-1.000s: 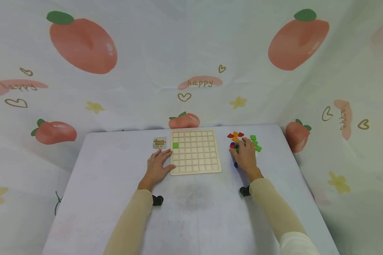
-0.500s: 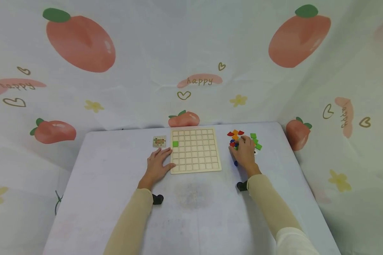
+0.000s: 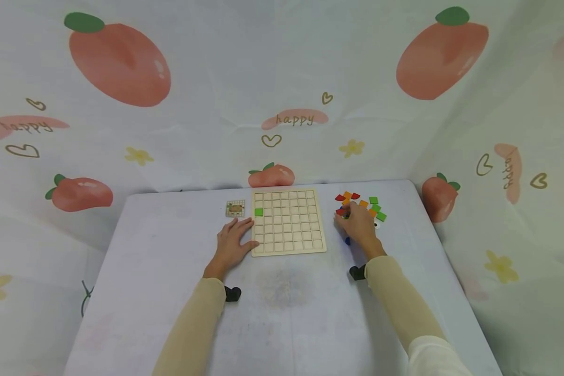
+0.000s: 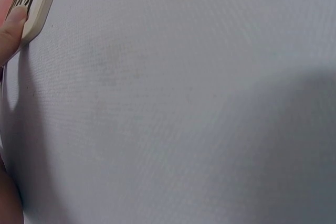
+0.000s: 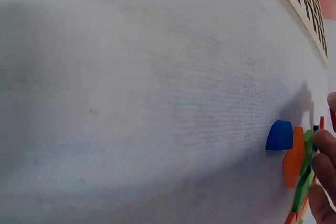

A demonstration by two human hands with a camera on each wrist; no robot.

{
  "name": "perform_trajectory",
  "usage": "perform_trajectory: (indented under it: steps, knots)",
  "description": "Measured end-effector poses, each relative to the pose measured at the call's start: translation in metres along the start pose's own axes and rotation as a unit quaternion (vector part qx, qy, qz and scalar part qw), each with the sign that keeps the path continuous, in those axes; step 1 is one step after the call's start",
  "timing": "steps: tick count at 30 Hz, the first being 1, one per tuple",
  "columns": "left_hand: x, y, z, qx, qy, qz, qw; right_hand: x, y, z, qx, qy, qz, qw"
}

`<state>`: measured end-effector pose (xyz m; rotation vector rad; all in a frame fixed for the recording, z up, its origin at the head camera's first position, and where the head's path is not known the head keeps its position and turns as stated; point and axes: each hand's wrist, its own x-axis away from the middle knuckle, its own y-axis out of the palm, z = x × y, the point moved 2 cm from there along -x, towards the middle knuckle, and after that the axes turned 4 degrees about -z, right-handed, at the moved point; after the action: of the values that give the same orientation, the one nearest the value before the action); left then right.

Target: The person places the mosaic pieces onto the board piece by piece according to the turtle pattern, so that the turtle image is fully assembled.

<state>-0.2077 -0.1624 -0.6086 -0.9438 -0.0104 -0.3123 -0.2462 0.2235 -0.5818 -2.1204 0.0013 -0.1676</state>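
My left hand [image 3: 230, 248] rests at the left edge of a wooden grid board [image 3: 289, 254], fingers spread and thumb on its lower left rim. One green square tile [image 3: 259, 212] sits in the board's leftmost column. To the right of the board, my right hand [image 3: 361, 227] is bent over loose coloured tiles and pinches a red tile [image 3: 340, 212] between thumb and finger. Only the edge of that red tile [image 5: 333, 121] shows in the right wrist view. The palm hides some tiles beneath it.
A small pattern card [image 3: 235, 208] lies left of the board. Around the right hand are orange tiles [image 3: 363, 204], green tiles [image 3: 381, 216], red fan-shaped tiles [image 3: 355, 196] and a white piece with a black dot [image 3: 377, 224]. A blue rounded tile [image 5: 280, 136] lies nearer the wrist.
The right hand has shifted slightly left among the tiles, uncovering orange ones, and the red tile at its fingertips has moved a little left. The left hand stays on the board's edge.
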Motion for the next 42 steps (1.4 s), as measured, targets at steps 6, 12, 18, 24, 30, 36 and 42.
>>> perform_trajectory:
  steps: [6,12,18,24,30,36,42]
  knots:
    - [0.001,0.0,0.001,0.003,-0.003,-0.003,1.0,0.001,0.0,-0.006,-0.042,-0.012,-0.028,0.999]
    - [0.0,0.0,0.002,0.011,-0.001,0.003,0.9999,-0.002,0.004,-0.016,-0.093,-0.024,-0.051,0.994]
    - [0.001,0.001,0.002,-0.002,0.005,0.003,1.0,-0.005,0.009,-0.026,-0.167,0.018,-0.058,0.984]
    - [0.002,-0.003,0.004,0.004,0.004,0.006,1.0,-0.007,0.012,-0.036,-0.219,0.013,-0.055,0.974]
    - [0.001,-0.002,0.003,0.002,0.003,0.003,1.0,-0.009,0.02,-0.044,-0.217,0.0,-0.06,0.974]
    - [0.0,-0.001,0.003,0.003,0.004,0.005,1.0,-0.011,0.024,-0.06,-0.231,-0.013,-0.077,0.97]
    - [0.001,-0.003,0.004,0.004,0.002,0.006,1.0,-0.015,0.034,-0.084,-0.248,-0.03,-0.071,0.966]
